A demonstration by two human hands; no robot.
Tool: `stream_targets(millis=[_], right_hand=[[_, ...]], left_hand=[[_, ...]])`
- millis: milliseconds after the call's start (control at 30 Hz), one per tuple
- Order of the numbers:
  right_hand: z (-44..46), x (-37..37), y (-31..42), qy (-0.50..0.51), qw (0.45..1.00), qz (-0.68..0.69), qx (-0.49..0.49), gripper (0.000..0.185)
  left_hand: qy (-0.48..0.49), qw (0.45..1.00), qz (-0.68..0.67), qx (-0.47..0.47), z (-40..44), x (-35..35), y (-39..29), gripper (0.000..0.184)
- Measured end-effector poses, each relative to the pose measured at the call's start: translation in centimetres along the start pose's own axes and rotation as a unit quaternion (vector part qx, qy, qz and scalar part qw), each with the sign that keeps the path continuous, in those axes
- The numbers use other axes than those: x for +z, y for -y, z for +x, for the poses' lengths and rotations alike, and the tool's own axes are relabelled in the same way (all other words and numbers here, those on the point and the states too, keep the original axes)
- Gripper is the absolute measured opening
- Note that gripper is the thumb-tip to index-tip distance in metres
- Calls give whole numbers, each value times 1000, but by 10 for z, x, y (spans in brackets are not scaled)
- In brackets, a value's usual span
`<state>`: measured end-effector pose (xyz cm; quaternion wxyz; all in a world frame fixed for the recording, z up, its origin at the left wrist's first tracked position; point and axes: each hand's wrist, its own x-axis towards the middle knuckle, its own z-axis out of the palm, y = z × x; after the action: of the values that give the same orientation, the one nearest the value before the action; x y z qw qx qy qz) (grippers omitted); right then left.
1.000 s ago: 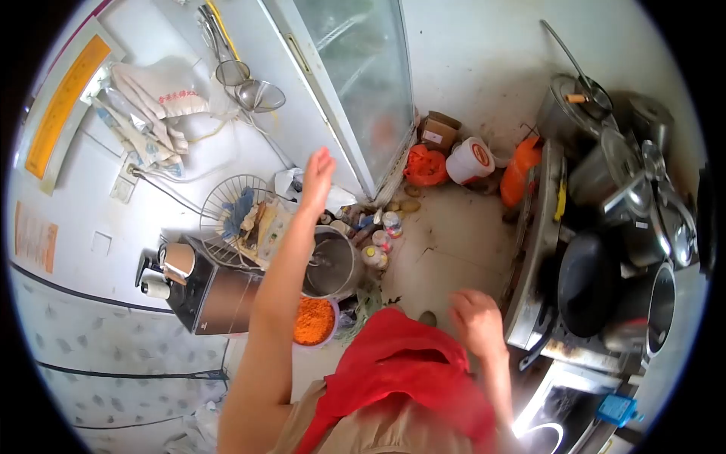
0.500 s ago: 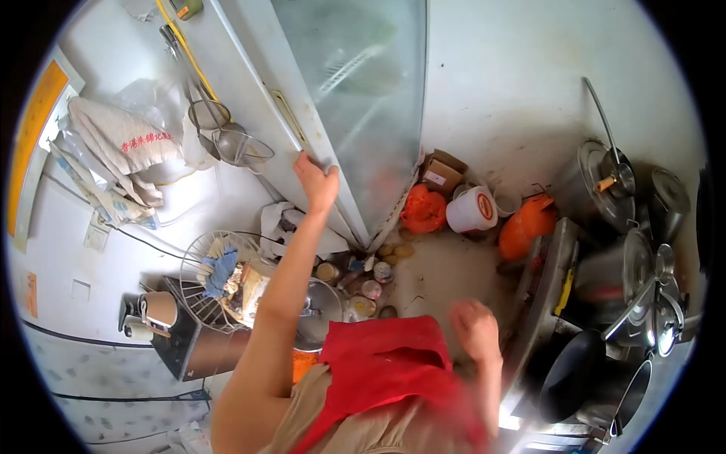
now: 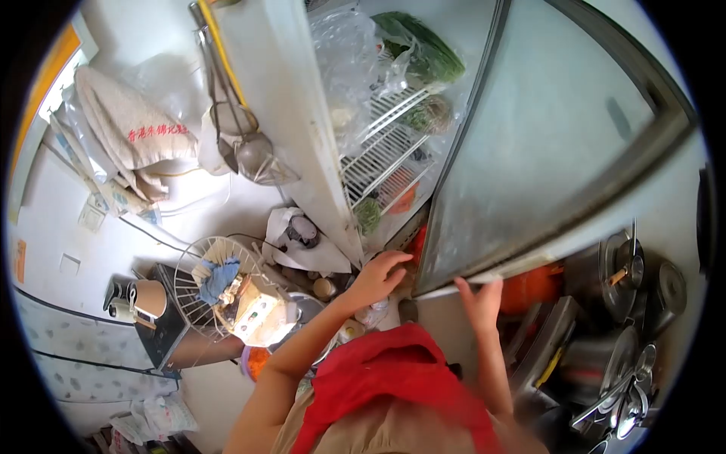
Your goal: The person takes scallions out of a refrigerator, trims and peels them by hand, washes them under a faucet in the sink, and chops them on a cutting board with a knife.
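Note:
A glass refrigerator door (image 3: 552,136) stands swung open to the right. My right hand (image 3: 480,299) grips its near edge, thumb toward the glass and the other fingers partly hidden. My left hand (image 3: 378,278) hovers before the refrigerator opening with loosely bent fingers apart and nothing in them. Inside, white wire shelves (image 3: 386,117) carry leafy greens in a plastic bag (image 3: 423,53), another clear bag (image 3: 344,68) and a green bunch (image 3: 368,216) lower down. An orange-red item (image 3: 401,189) lies among the shelves, its kind unclear.
Strainers (image 3: 253,155) hang on the refrigerator's left side, near a printed cloth (image 3: 136,125). A wire basket (image 3: 200,291) with a blue cloth (image 3: 219,278) stands at left. Steel pots (image 3: 597,363) crowd the right side. Jars (image 3: 325,288) sit on the floor.
The refrigerator door has swung open to the right, showing the shelves. My left hand has left the door's handle side and come down; my right hand has taken hold of the door edge.

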<state>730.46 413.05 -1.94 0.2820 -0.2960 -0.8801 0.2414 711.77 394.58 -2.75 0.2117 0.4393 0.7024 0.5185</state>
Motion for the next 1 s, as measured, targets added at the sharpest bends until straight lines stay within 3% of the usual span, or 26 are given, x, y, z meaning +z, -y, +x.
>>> stream_targets(millis=[133, 200, 267, 333, 400, 500, 533, 567, 600, 667, 700, 767, 833, 900, 1000], right_hand=[[4, -23, -68, -66, 994, -18, 85, 58], [8, -38, -98, -48, 988, -10, 146, 58], [7, -46, -132, -64, 988, 1, 144, 56], [3, -58, -154, -60, 985, 7, 164, 53], [10, -69, -171, -52, 979, 10, 194, 49], [63, -86, -171, 118, 912, -54, 388, 48], [69, -86, -172, 179, 871, -75, 451, 49], [56, -72, -194, 156, 882, -15, 445, 52], [41, -51, -227, 275, 875, -58, 395, 53], [8, -11, -283, 496, 814, -133, 270, 56], [6, -6, -281, 480, 839, -101, 236, 58], [37, 16, -256, 435, 884, -34, 166, 63], [59, 49, -265, 484, 861, -22, 157, 67], [106, 68, -245, 499, 851, -38, 159, 64], [156, 99, -232, 526, 840, -22, 129, 61]], left_hand=[[-52, 988, 93, 108, 98, -10, -18, 33], [-136, 959, 187, 164, 170, -22, -45, 34], [-250, 903, 266, 228, 252, -42, -53, 38], [-354, 842, 363, 186, 319, -67, -63, 42], [-311, 858, 402, 68, 375, -93, -62, 46], [-116, 906, 395, -94, 403, -93, -95, 48], [-189, 875, 447, 6, 402, -85, -86, 47], [-256, 827, 489, 108, 395, -74, -77, 45], [-323, 763, 520, 209, 386, -63, -69, 44], [-231, 783, 502, 286, 359, -33, -60, 36], [-156, 803, 493, 297, 344, -19, -47, 33], [-2, 875, 443, 197, 313, 6, -7, 28], [61, 921, 376, 81, 266, 32, 75, 29], [274, 880, 376, -93, 226, 42, 116, 36], [392, 810, 326, -291, 197, 52, 111, 40]])
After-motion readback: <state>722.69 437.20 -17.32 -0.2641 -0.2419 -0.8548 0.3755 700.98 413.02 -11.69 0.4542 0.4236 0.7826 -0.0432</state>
